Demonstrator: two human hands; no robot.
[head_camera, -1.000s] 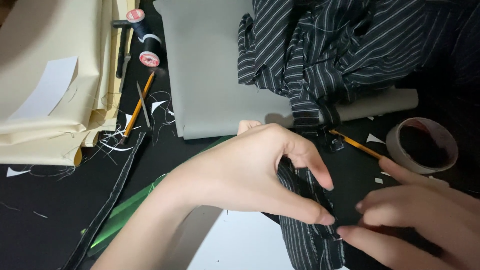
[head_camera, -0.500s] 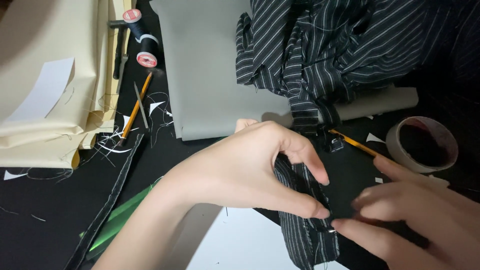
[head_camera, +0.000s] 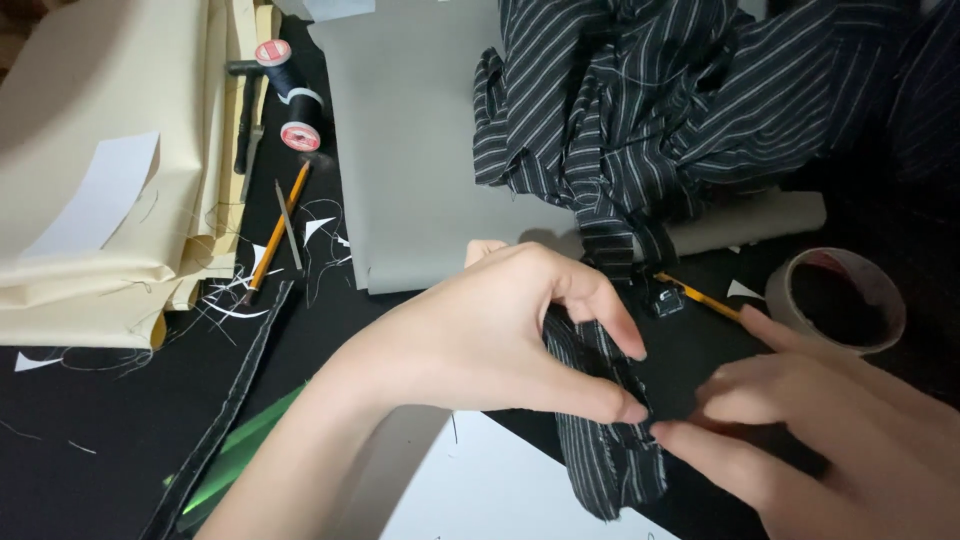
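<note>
My left hand reaches in from the lower left and pinches a narrow strip of black pinstriped fabric between thumb and fingertips. My right hand comes from the lower right, with its fingertips pressed on the same strip, right next to my left thumb. The strip runs up to a crumpled heap of the same striped cloth at the top. A small dark clip-like piece lies just beyond my left fingers; what it is I cannot tell.
Grey fabric lies at the top middle and folded cream fabric at the left. Two thread spools, a pencil, a second pencil, a tape roll, white paper and a green strip sit around.
My right hand has moved left and up to meet my left fingertips on the strip. My left hand has barely shifted.
</note>
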